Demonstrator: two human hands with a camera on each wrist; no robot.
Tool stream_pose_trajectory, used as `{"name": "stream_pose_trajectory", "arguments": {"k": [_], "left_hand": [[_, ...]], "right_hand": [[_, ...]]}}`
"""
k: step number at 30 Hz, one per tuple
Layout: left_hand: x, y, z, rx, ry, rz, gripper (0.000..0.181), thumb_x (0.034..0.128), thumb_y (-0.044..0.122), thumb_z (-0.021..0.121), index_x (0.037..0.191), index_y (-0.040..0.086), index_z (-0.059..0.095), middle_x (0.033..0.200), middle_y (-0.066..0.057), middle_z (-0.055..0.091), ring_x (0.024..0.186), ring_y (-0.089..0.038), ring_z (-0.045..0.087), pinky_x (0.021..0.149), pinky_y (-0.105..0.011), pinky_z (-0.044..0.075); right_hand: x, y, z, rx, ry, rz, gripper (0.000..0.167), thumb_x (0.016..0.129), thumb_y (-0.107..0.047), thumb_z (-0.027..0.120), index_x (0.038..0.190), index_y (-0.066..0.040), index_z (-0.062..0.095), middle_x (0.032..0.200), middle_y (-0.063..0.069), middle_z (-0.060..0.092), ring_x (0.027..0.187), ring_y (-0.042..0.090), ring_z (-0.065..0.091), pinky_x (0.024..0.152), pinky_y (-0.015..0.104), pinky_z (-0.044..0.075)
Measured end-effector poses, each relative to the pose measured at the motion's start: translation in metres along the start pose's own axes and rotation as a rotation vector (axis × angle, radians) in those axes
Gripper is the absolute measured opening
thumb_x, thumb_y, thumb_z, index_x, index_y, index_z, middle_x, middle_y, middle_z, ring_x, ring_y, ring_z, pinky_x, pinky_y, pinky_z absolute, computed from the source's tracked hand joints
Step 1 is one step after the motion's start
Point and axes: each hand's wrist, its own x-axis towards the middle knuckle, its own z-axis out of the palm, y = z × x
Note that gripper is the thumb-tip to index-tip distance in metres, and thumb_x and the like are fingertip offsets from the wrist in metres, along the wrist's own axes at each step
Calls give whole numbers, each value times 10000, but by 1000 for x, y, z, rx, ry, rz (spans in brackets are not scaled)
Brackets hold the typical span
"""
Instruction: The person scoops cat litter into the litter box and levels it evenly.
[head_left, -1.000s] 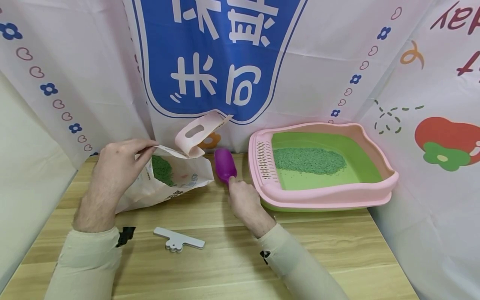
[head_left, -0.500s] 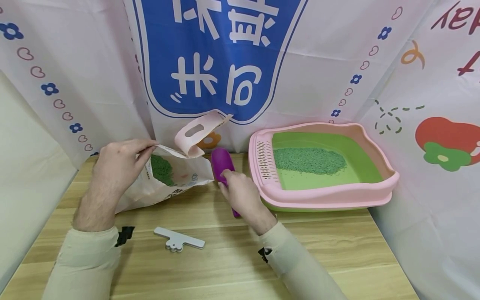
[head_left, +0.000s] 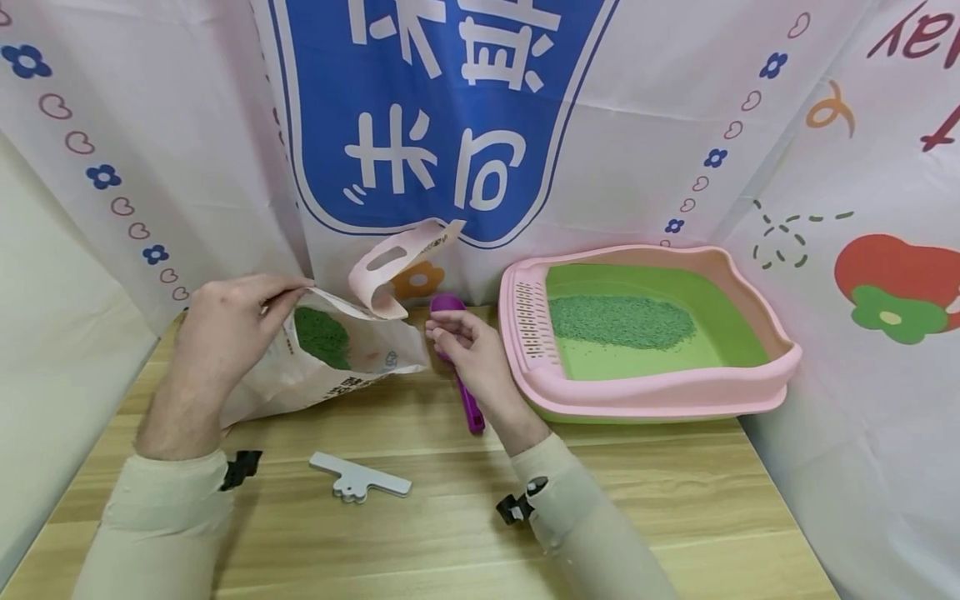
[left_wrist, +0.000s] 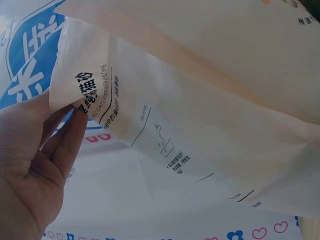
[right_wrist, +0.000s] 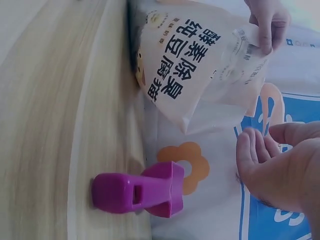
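My left hand [head_left: 225,342] pinches the top edge of an open cat litter bag [head_left: 322,396], which leans on its side at the left. Green litter pellets [head_left: 324,335] show in its mouth. The left wrist view has the same hand [left_wrist: 35,165] gripping the bag's printed side [left_wrist: 140,115]. A purple scoop [head_left: 468,404] lies on the table between bag and litter box. Above it hovers my right hand [head_left: 480,354], fingers loosely bent and holding nothing. In the right wrist view, a gap separates that hand [right_wrist: 280,167] from the scoop [right_wrist: 145,192].
On the right stands a pink and green litter box [head_left: 645,396] with green pellets spread in it. A grey bag clip [head_left: 360,477] lies near the front of the wooden table [head_left: 390,550]. A torn bag strip [head_left: 371,275] curls up against the printed backdrop cloth [head_left: 600,150].
My right hand has let go of the scoop's handle and lifted toward the bag's mouth, leaving the scoop on the table. The left hand keeps its pinch on the bag, shifting slightly.
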Motion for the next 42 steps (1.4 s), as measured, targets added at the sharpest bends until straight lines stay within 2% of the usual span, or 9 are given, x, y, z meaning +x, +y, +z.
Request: {"name": "stream_pose_trajectory", "arguments": {"k": [4, 10, 15, 18, 24, 30, 33, 37, 42], "left_hand": [[1, -5, -1, -30, 6, -11, 200, 1001, 44, 924, 1197, 79, 922, 1071, -207, 901, 854, -422, 861, 750, -9, 357], [6, -11, -5, -65, 35, -1, 181, 997, 6, 917, 1170, 58, 924, 1084, -220, 899, 907, -444, 877, 878, 89, 309], [13, -17, -9, -118, 48, -4, 181, 1001, -6, 910, 1170, 58, 924, 1085, -220, 900, 922, 181, 702, 867, 99, 370], [16, -19, -13, -160, 37, -31, 183, 1017, -17, 890, 1180, 58, 923, 1113, -224, 899, 992, 390, 513, 881, 100, 402], [19, -26, -17, -215, 3, -97, 186, 1048, -3, 865, 1198, 86, 929, 1153, -203, 902, 960, 361, 576, 821, 79, 446], [25, -29, -14, -244, -56, -143, 170, 1063, 65, 875, 1204, 138, 938, 1153, -150, 909, 811, 246, 617, 678, -4, 458], [29, -30, -12, -265, -77, -156, 167, 1063, 86, 882, 1188, 176, 945, 1097, 124, 904, 744, 149, 626, 616, -60, 456], [33, -31, -9, -291, -105, -169, 173, 1070, 93, 876, 1192, 194, 945, 1024, 504, 711, 730, 90, 629, 612, -77, 460], [35, -30, -8, -305, -146, -200, 174, 1093, 115, 854, 1233, 181, 933, 1010, 552, 662, 763, 77, 647, 641, -77, 482]], "right_hand": [[3, 1, 4, 2, 27, -17, 317, 1138, -22, 715, 1444, 45, 758, 1449, 258, 807, 1300, 277, 820, 1140, 328, 686], [7, 5, 5, -18, 26, -28, 307, 1135, -48, 732, 1424, 48, 776, 1452, 261, 809, 1342, 322, 813, 1158, 302, 669], [8, 6, 4, -43, -1, -26, 297, 1141, -93, 751, 1421, -7, 804, 1459, 194, 829, 1345, 238, 805, 1130, 243, 653], [8, 5, 3, -45, -23, -37, 295, 1147, -115, 754, 1419, -16, 810, 1461, 174, 833, 1369, 254, 801, 1137, 239, 648], [9, 2, 1, -53, -114, -115, 311, 1157, -114, 745, 1443, 2, 788, 1484, 206, 812, 1437, 435, 753, 1071, 155, 622], [9, 1, 6, -64, -225, -191, 383, 1128, -31, 758, 1503, 40, 731, 1517, 266, 772, 1379, 401, 781, 1026, 156, 625], [10, 0, 10, -81, -261, -231, 420, 1113, 14, 755, 1528, 57, 705, 1541, 288, 749, 1380, 438, 776, 1070, 197, 649], [13, -2, 17, -101, -285, -279, 408, 1108, 68, 728, 1514, 81, 707, 1565, 295, 726, 1420, 482, 740, 1209, 318, 647], [15, -3, 25, -102, -295, -298, 352, 1092, 105, 726, 1443, 101, 750, 1573, 292, 713, 1490, 462, 703, 1273, 444, 622]]}}
